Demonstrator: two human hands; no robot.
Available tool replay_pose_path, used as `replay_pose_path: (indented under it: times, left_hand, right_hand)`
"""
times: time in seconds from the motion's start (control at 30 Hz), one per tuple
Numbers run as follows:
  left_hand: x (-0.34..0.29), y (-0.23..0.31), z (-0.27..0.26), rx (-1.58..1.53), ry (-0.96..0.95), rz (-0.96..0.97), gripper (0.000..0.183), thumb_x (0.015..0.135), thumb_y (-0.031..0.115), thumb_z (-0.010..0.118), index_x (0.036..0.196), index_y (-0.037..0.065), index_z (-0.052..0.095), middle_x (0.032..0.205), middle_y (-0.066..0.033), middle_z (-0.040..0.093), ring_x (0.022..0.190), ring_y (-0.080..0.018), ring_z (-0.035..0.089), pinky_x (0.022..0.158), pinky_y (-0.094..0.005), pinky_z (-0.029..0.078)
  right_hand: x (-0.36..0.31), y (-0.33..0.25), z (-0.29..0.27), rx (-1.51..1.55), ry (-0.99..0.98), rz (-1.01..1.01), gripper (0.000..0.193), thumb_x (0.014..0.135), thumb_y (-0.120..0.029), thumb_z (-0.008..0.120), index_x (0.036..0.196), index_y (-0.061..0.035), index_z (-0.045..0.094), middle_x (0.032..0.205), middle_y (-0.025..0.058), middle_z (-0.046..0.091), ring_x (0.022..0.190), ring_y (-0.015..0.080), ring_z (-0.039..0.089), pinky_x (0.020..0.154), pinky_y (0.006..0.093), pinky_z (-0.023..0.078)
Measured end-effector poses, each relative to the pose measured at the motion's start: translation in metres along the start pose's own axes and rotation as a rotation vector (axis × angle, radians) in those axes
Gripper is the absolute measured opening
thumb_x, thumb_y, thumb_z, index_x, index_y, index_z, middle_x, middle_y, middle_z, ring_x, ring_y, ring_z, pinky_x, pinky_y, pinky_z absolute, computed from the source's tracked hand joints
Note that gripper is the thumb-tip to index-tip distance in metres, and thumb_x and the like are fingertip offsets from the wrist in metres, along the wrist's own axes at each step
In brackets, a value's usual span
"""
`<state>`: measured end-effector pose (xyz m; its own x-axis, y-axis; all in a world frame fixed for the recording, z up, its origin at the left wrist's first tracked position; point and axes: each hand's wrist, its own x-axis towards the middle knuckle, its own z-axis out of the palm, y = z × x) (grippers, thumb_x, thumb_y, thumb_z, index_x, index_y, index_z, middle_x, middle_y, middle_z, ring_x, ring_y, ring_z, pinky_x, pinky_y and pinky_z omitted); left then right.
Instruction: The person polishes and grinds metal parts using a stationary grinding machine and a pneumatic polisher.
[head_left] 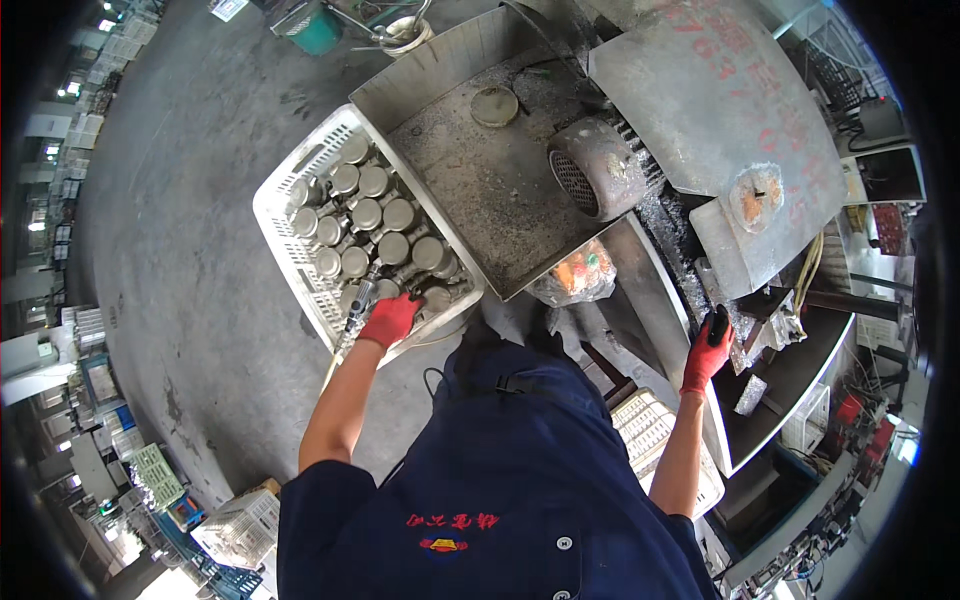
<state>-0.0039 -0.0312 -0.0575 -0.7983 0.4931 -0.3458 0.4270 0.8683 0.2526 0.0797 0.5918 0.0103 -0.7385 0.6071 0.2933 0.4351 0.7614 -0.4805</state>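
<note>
Head cam; metal pts, round ends up

Red characters mark the navy garment and metal cover.

My red-gloved left hand reaches into the round metal parts in a white crate; my right hand is beside silvery chips.

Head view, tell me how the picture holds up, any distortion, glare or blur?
In the head view, the surroundings bow toward a dark rim; also in the head view, the bright patch at far right looks blown out; nearer the head view's middle, the left hand and white crate look fairly crisp, while small items along its left rim are hard to make out.
</note>
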Motion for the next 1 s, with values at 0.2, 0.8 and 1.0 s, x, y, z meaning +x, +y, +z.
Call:
replay_pose_path:
  times: [0.2,0.8,1.0]
  left_hand:
    - [0.069,-0.005,0.081,0.219,-0.19,0.044,0.025,0.091,0.019,0.054,0.101,0.01,0.074,0.098,-0.0195,0.074,0.092,-0.0356,0.072,0.078,-0.049,0.055]
    - [-0.001,-0.006,-0.044,0.304,-0.344,0.191,0.048,0.077,0.022,0.075,0.119,0.008,0.057,0.102,-0.017,0.066,0.095,-0.0377,0.065,0.079,-0.0492,0.052]
    - [-0.026,0.007,-0.092,0.071,-0.217,-0.022,0.06,0.074,0.026,0.081,0.124,0.005,0.056,0.108,-0.0186,0.068,0.099,-0.0373,0.067,0.083,-0.0485,0.054]
  right_hand:
    - [-0.001,-0.003,-0.006,-0.058,-0.012,0.16,0.029,0.097,-0.023,0.065,0.121,-0.0076,0.07,0.115,0.0139,0.068,0.107,0.0329,0.067,0.093,0.0415,0.05]
    - [-0.006,-0.017,-0.016,-0.078,0.052,0.213,0.029,0.091,-0.025,0.069,0.117,-0.0138,0.067,0.112,0.0139,0.065,0.1,0.0376,0.066,0.083,0.0465,0.054]
    - [-0.001,-0.02,-0.012,-0.014,-0.018,0.153,0.033,0.09,-0.027,0.067,0.119,-0.0136,0.064,0.107,0.0143,0.064,0.096,0.0374,0.065,0.081,0.0481,0.052]
